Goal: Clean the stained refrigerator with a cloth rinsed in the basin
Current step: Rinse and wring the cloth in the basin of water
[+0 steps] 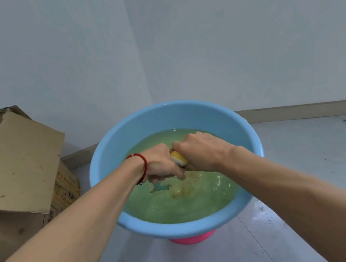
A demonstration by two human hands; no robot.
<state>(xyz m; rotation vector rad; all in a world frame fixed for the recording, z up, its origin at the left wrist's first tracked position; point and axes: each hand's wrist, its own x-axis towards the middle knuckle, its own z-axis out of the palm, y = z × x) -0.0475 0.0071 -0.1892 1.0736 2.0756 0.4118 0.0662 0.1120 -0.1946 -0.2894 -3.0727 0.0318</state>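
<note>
A blue plastic basin (122,135) holds cloudy greenish-yellow water. Just above the water, both my hands grip a yellow and white cloth (179,158), rolled tight between them. My left hand (159,164), with a red cord at the wrist, curls round the cloth's left end. My right hand (198,151) curls round its right end. Most of the cloth is hidden inside my fists. Yellowish murk and ripples show in the water under the hands. The refrigerator is not in view.
The basin sits on a pink base (193,239) on a grey tiled floor (310,153), in a corner of white walls. An open cardboard box (13,173) stands close to the basin's left. Small wet spots lie on the floor right of the basin.
</note>
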